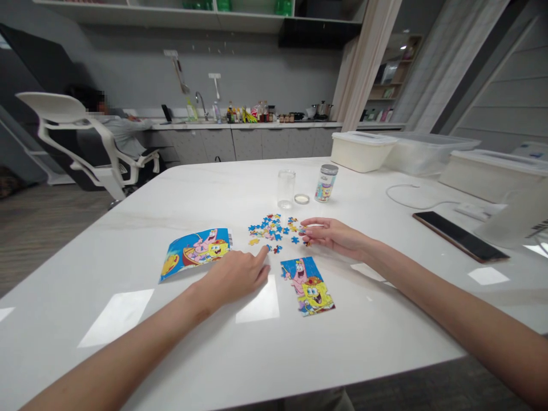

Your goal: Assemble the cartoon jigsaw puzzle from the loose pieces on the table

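My left hand (pixel 240 274) has its index finger stretched out, its tip at a small blue puzzle piece (pixel 269 248); the other fingers are bent. My right hand (pixel 336 235) is at the right edge of a pile of loose puzzle pieces (pixel 272 227), fingers apart, with the fingertips close to pieces. Whether one is touched there is too small to tell. Between my forearms lies a partly joined jigsaw puzzle (pixel 309 285) with a pink and a yellow cartoon figure. Left of it is a curled picture sheet (pixel 197 251) with the same figures.
Behind the pile stand a clear jar (pixel 286 189), a metal-rimmed lid (pixel 302 198) and a labelled jar (pixel 326 184). A phone (pixel 460 235), a white cable (pixel 400 200) and plastic boxes (pixel 363 151) occupy the right side. A person (pixel 122 134) sits beyond the table.
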The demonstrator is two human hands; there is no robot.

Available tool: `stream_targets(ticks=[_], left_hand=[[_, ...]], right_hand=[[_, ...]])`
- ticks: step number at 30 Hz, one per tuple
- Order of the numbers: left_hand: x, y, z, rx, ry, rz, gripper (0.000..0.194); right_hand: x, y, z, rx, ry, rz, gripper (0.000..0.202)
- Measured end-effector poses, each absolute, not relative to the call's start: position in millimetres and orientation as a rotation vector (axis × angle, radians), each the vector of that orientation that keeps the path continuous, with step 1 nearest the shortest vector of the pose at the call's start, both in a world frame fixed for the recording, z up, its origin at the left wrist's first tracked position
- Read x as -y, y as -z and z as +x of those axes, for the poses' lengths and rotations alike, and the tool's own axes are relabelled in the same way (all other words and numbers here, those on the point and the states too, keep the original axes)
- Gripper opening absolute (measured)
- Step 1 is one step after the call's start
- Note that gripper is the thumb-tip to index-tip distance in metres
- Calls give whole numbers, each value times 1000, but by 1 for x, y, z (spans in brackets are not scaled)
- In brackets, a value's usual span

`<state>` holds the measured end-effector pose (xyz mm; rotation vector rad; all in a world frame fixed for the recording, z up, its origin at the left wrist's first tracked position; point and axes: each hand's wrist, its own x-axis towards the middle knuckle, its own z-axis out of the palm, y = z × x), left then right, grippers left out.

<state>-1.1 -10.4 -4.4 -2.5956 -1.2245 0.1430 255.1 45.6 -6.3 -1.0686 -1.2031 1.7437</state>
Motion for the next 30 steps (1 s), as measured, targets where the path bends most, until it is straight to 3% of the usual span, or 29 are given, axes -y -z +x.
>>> stream_targets(ticks=[5, 14, 21, 30], left_hand=[[10, 4, 0, 1256, -124, -2601, 42], [11, 3, 0, 1279, -203, -2584, 50], [12, 1, 3, 1308, -204, -2593, 53], [11, 4, 1, 1258, -163, -2575, 46]], right_hand=[[-47, 8, 256, 1195, -1759, -1101, 10], [-48, 9, 258, 1225, -1761, -1063, 21], [-50, 12, 257, 1199, -1691, -1042, 15], [-52, 12, 258, 1183, -1657, -1054, 24]])
